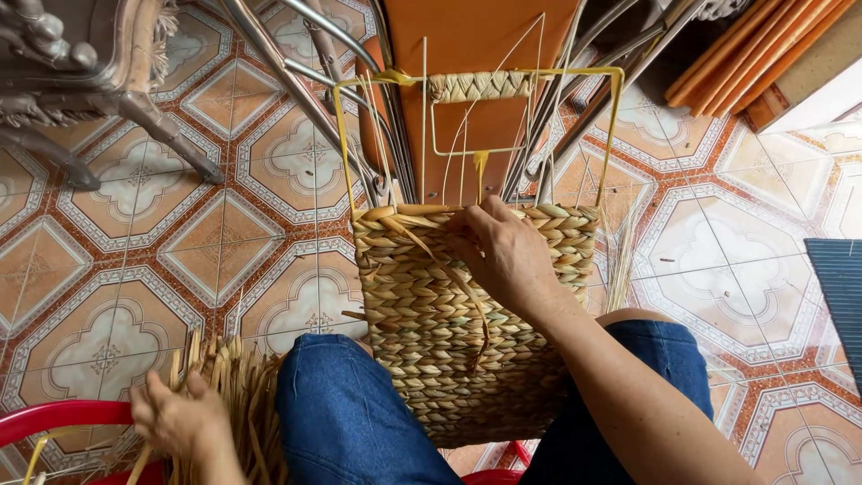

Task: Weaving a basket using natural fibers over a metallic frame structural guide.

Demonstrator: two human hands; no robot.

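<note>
Two bare hands in view, both busy with plant fibre. Right hand (503,251): fingers curled together over the top rim of a half-woven basket (467,332), fingertips hidden behind the rim, so can't tell exactly what they pinch; looks like a grip on the rim weave. One flat loose straw strand (449,269) runs from the rim's left corner under that hand and hangs down the basket face.

Left hand (180,418): low left, fingers spread slightly apart and dug into a bundle of dried straw (238,395); thin, stiff, pale tan stalks fanning upward. Grip not closed on any single stalk as far as visible.

Basket sits upright between the knees, held by blue denim trouser legs (350,413). Wall texture: chunky braided rows, herringbone-like, tan-green, matte. Above the woven part a yellow wire frame (615,135) stands bare, rectangular, with a smaller inner rectangle. Top bar of the frame carries a short braided wrap (480,86). Thin pale upright strands run between rim and top bar.

Bundle rests against a red plastic rim (63,415), curved, glossy, bottom left.

Surroundings: patterned floor tiles (180,242), orange and cream octagon motif, glossy. Folded metal chair legs with an orange panel (467,36) behind the frame. Ornate metal furniture leg (153,121) top left. Orange slats (745,54) top right. Dark ribbed mat (840,287) at right edge.
</note>
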